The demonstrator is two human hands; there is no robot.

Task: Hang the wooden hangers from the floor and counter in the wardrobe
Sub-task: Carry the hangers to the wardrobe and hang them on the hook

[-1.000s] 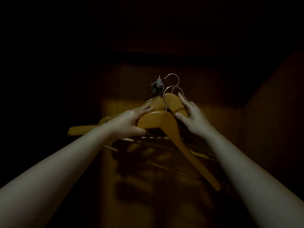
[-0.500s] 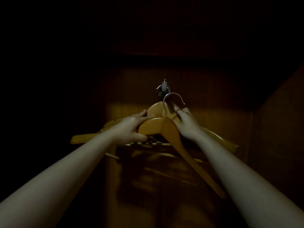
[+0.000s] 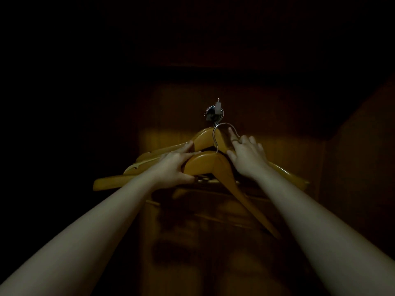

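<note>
Presently the front hanger (image 3: pixel 213 165) is held up inside the wardrobe (image 3: pixel 166 135), just before the hung hangers (image 3: pixel 205 137); its crown is gripped by the left hand (image 3: pixel 173 167), thumb beneath; its hook (image 3: pixel 222 129) is only touched by a straight forefinger of the right hand (image 3: pixel 248 154); the hook should be steered squarely over the fitting (image 3: pixel 214 112) before release.

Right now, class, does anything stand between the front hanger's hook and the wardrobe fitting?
Yes: another hanger's hook already sits on the fitting, just above the front hanger's hook. The left hand grips the front hanger.
</note>
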